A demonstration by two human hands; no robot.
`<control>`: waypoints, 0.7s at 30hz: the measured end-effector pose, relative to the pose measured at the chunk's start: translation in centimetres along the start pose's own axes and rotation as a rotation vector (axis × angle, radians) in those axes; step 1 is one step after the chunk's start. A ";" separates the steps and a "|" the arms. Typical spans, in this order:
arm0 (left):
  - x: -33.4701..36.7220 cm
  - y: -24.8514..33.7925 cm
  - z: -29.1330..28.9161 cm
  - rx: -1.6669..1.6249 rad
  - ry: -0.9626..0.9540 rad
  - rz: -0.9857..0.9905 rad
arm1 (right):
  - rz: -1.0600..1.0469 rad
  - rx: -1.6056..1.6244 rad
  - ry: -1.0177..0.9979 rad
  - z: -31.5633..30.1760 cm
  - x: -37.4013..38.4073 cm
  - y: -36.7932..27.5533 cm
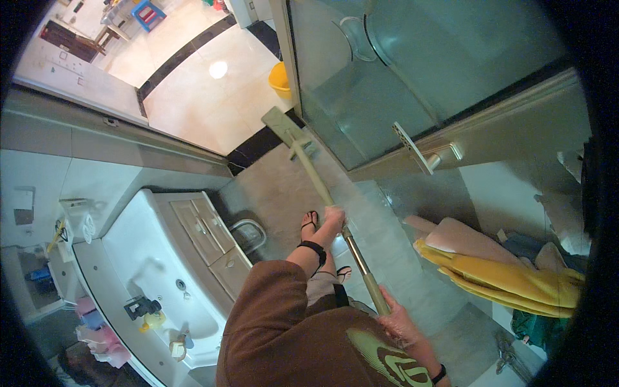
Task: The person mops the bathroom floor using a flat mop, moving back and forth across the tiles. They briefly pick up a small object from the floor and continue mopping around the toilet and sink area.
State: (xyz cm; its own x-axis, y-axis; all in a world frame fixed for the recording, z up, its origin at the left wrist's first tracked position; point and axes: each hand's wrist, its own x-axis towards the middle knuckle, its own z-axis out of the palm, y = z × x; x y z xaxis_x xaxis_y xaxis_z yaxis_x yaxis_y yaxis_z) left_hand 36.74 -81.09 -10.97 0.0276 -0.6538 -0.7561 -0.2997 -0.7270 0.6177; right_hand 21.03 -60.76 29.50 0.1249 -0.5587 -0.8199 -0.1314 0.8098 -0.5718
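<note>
Both my hands are closed around the long pole of a flat-headed mop (311, 169), which slants across the middle of the view. Its pole is pale green with a shiny metal stretch, and the green head (282, 128) tilts at the bathroom threshold. My left hand (333, 220) wraps the pole about midway, near the start of the metal part. Toward the pole's near end, my right hand (395, 320) grips the green section close to my body. I cannot tell whether the whole head touches the floor.
Left stands a white washbasin (138, 258) on a cabinet, with a grey-rimmed bin (248, 235) beside it. A glass door (412, 64) with a metal handle (412, 148) is at right. Yellow cloth (503, 274) hangs below it. Beyond the dark threshold sits a yellow bucket (279, 80).
</note>
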 end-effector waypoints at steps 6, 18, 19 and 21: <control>-1.7 1.5 2.1 -0.341 0.033 -0.216 | -0.292 -0.228 0.043 1.0 1.4 3.5; -16.0 -15.0 9.0 -0.362 -0.066 -0.109 | 0.008 0.223 -0.010 -1.6 -16.4 17.5; -17.5 -16.9 10.3 -0.358 -0.125 -0.108 | 0.076 0.370 0.011 -1.4 -18.8 18.9; -21.1 -20.2 12.9 -0.375 -0.442 -0.104 | 0.169 0.522 0.053 -1.2 -23.9 20.9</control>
State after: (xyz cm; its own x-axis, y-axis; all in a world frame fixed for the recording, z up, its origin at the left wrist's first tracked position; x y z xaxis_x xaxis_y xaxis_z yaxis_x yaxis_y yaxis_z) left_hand 29.93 -49.93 -10.29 -0.3857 -0.4843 -0.7853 0.0436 -0.8598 0.5088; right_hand 14.10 -30.71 37.14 0.0925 -0.4102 -0.9073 0.3618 0.8627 -0.3532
